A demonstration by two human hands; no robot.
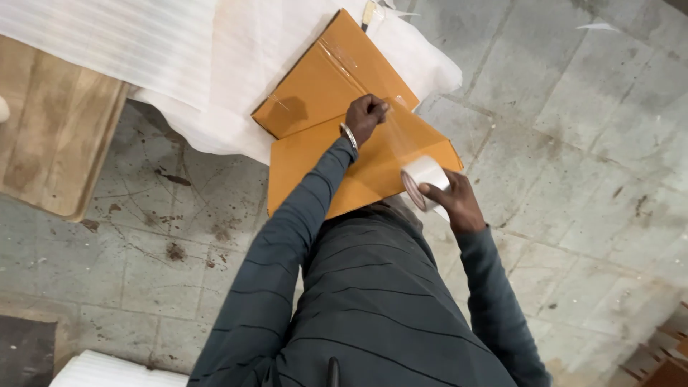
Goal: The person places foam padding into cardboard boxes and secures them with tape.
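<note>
**Clear tape stretched across a folded cardboard box**

The left hand [367,115] is closed in a fist, pinching the free end of a strip of clear tape [401,140] down against the orange cardboard box [337,79]. The right hand [453,201] grips a roll of packing tape [421,179], fingers hooked through its core, the strip drawn taut between the two hands.

The tape looks light, thin and sticky, apt to wrinkle or cling to itself; the roll's rigid core is the safest hold. The box seems stiff but light, best held at its flap edges.

It lies mid-scene on white foam sheeting [215,64] that spreads far and left over the stone floor [573,143]. Its flaps are folded shut, so any contents are hidden. A wooden board [50,122] lies at far left.
</note>
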